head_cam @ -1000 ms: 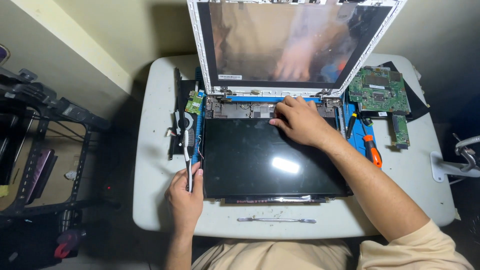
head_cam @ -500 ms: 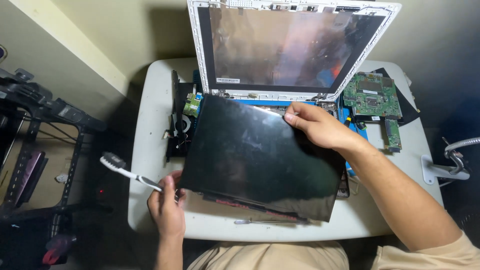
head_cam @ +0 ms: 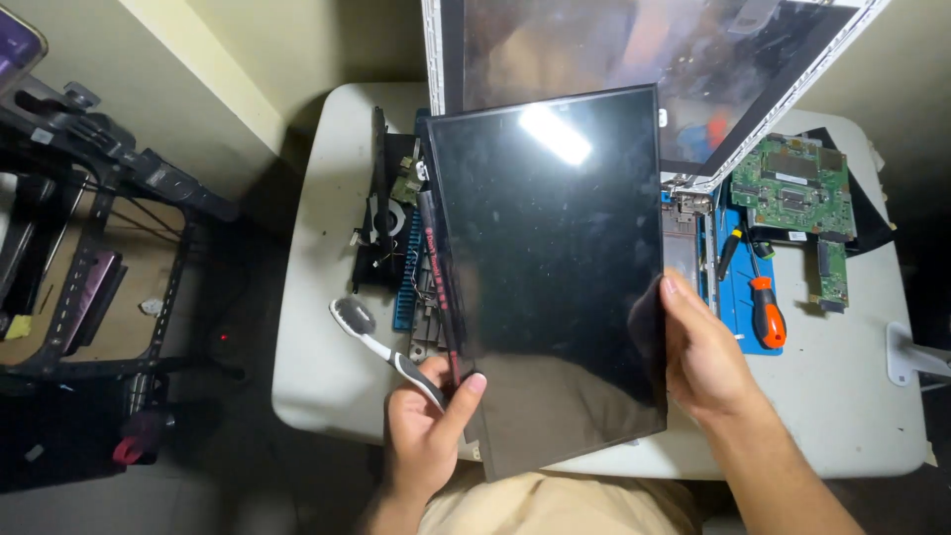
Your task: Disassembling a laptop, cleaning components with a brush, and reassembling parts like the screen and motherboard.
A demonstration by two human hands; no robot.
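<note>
A pale, rounded table (head_cam: pixel 327 386) stands against a yellowish wall, with a dark metal rack (head_cam: pixel 89 198) off to its left side over a dim floor. The person's left hand (head_cam: pixel 426 436) is closed around two things at once: its thumb presses on the lower left edge of a black glossy screen panel (head_cam: pixel 550 277), and the fingers clamp the grey handle of a white toothbrush (head_cam: pixel 371 342), whose bristled head juts out to the left above the table. The right hand (head_cam: pixel 703 362) grips the panel's right edge, thumb on the front face and fingers hidden behind. The panel is held up off the table, tilted toward the camera, its glass catching a bright reflection. Behind it stands the opened laptop lid (head_cam: pixel 753 69) with a white bezel, and the stripped laptop base (head_cam: pixel 406 248) lies beneath. Further right, an orange-handled screwdriver (head_cam: pixel 765 302) rests on a blue mat (head_cam: pixel 738 327), beside a green circuit board (head_cam: pixel 797 188).
</note>
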